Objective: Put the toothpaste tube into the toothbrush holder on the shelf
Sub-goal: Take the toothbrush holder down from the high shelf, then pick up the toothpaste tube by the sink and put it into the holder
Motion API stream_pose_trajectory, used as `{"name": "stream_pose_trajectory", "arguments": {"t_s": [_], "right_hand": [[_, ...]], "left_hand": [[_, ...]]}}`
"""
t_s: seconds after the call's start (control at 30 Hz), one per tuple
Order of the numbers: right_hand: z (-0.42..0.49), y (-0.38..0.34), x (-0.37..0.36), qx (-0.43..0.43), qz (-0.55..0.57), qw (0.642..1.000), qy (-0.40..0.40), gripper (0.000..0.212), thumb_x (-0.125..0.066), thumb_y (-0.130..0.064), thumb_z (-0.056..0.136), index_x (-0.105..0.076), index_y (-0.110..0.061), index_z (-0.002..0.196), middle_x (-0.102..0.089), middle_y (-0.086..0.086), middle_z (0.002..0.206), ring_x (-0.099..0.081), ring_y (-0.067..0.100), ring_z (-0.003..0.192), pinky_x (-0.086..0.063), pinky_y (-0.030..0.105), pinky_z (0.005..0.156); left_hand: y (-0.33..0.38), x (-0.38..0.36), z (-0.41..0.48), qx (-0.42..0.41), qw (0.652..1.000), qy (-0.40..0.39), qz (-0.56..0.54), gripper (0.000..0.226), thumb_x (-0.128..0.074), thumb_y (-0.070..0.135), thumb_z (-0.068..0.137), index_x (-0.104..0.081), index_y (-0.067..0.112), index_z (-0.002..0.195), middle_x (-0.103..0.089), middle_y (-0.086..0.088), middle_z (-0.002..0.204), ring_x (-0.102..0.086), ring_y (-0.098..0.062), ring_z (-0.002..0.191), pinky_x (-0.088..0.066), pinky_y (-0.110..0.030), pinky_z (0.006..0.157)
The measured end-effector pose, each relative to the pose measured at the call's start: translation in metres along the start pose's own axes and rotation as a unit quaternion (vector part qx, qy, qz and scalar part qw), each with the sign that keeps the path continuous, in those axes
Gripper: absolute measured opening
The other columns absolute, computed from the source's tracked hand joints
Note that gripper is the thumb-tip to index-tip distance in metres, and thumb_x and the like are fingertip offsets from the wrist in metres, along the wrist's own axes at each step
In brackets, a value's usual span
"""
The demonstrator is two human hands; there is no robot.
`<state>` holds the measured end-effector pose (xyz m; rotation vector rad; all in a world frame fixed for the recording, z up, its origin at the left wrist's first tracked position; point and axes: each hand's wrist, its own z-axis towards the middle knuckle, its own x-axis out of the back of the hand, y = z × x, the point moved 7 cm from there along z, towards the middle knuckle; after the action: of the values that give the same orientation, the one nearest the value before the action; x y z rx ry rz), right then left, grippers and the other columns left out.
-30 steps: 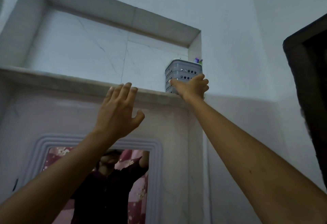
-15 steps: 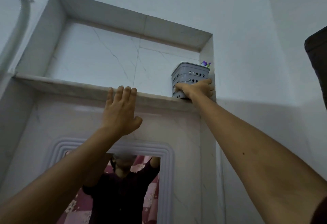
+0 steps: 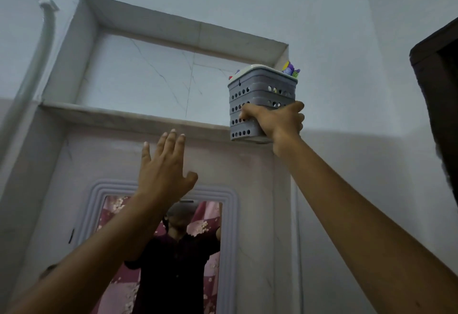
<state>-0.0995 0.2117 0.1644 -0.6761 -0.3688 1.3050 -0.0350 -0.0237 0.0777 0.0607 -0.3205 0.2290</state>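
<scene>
Two hands raised, right [image 3: 277, 121] gripping holder [image 3: 260, 95], mirror [image 3: 161, 251] below

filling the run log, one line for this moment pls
right hand: gripping grey toothbrush holder at shelf edge | left hand: open, empty | toothpaste tube: not identifiable

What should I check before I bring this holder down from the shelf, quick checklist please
1. Grip: right hand wrapped around the lower part of the holder: ok.
2. Holder upright: leans slightly: ok.
3. Contents: colourful items poke above the rim; whether they sit firmly: cannot tell.
4. Holder clear of the shelf: base looks at or past the front edge: cannot tell.
5. Spare hand: left hand open, empty, below the shelf edge: ok.
6. Toothpaste tube within reach: none in view: cannot tell.
</scene>
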Motion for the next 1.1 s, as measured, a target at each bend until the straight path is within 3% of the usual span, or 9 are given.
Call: {"name": "stream_pose_trajectory", "arguments": {"t_s": [0.2, 0.4, 0.53, 0.63, 0.77, 0.9, 1.1], "right_hand": [[-0.084, 0.052, 0.014, 0.009, 0.069, 0.997, -0.027, 0.107, -0.089, -0.040, 0.042, -0.037, -0.011, 0.131, -0.051, 0.008, 0.126, -0.056, 0.028, 0.114, -0.054, 0.049, 0.094], [-0.212, 0.141, 0.024, -0.029, 0.120, 0.990, -0.067, 0.113, -0.086, -0.045, 0.036, -0.035, -0.015, 0.132, -0.053, 0.005, 0.129, -0.055, 0.028, 0.118, -0.054, 0.048, 0.094], [-0.298, 0.199, 0.028, -0.060, 0.154, 0.982, -0.090, 0.114, -0.086, -0.046, 0.038, -0.033, -0.014, 0.134, -0.054, 0.000, 0.130, -0.061, 0.013, 0.113, -0.058, 0.035, 0.089], [-0.358, 0.238, 0.036, -0.084, 0.138, 0.980, -0.113, 0.116, -0.088, -0.042, 0.042, -0.029, -0.011, 0.138, -0.051, -0.002, 0.132, -0.057, 0.006, 0.117, -0.054, 0.027, 0.093], [-0.426, 0.292, 0.041, -0.131, 0.112, 0.978, -0.120, 0.113, -0.091, -0.018, 0.043, -0.030, -0.010, 0.137, -0.052, -0.010, 0.128, -0.057, -0.006, 0.112, -0.050, 0.015, 0.089], [-0.484, 0.330, 0.049, -0.184, 0.079, 0.970, -0.137, 0.102, -0.085, -0.009, 0.043, -0.032, -0.016, 0.129, -0.054, -0.010, 0.121, -0.058, -0.012, 0.103, -0.050, 0.008, 0.081], [-0.551, 0.381, 0.057, -0.252, 0.017, 0.956, -0.147, 0.098, -0.086, -0.003, 0.045, -0.032, -0.014, 0.126, -0.054, -0.013, 0.118, -0.057, -0.019, 0.100, -0.048, 0.004, 0.079]], "left_hand": [[0.003, 0.009, -0.082, 0.006, 0.998, 0.002, -0.062, 0.087, -0.048, 0.059, 0.082, -0.016, 0.012, 0.149, -0.014, -0.012, 0.160, -0.012, -0.027, 0.148, -0.006, -0.054, 0.120], [0.003, -0.005, -0.217, 0.027, 0.992, -0.069, -0.098, 0.079, -0.042, 0.049, 0.082, -0.018, 0.015, 0.149, -0.020, -0.010, 0.159, -0.015, -0.025, 0.148, -0.010, -0.049, 0.121], [0.002, -0.022, -0.303, 0.035, 0.984, -0.125, -0.126, 0.077, -0.048, 0.045, 0.081, -0.026, 0.013, 0.147, -0.027, -0.009, 0.157, -0.022, -0.023, 0.146, -0.017, -0.044, 0.120], [-0.003, -0.033, -0.364, 0.059, 0.972, -0.177, -0.144, 0.076, -0.045, 0.045, 0.079, -0.031, 0.012, 0.145, -0.032, -0.009, 0.154, -0.030, -0.026, 0.143, -0.020, -0.045, 0.118], [-0.023, -0.057, -0.437, 0.114, 0.946, -0.261, -0.153, 0.075, -0.042, 0.046, 0.077, -0.037, 0.008, 0.141, -0.036, -0.013, 0.152, -0.034, -0.030, 0.140, -0.022, -0.050, 0.117], [-0.051, -0.072, -0.498, 0.161, 0.919, -0.324, -0.159, 0.069, -0.055, 0.033, 0.077, -0.042, 0.003, 0.138, -0.042, -0.021, 0.146, -0.039, -0.037, 0.136, -0.029, -0.054, 0.113], [-0.089, -0.101, -0.570, 0.183, 0.888, -0.394, -0.152, 0.067, -0.056, 0.033, 0.077, -0.042, 0.006, 0.137, -0.049, -0.018, 0.141, -0.045, -0.034, 0.129, -0.036, -0.045, 0.105]]}}
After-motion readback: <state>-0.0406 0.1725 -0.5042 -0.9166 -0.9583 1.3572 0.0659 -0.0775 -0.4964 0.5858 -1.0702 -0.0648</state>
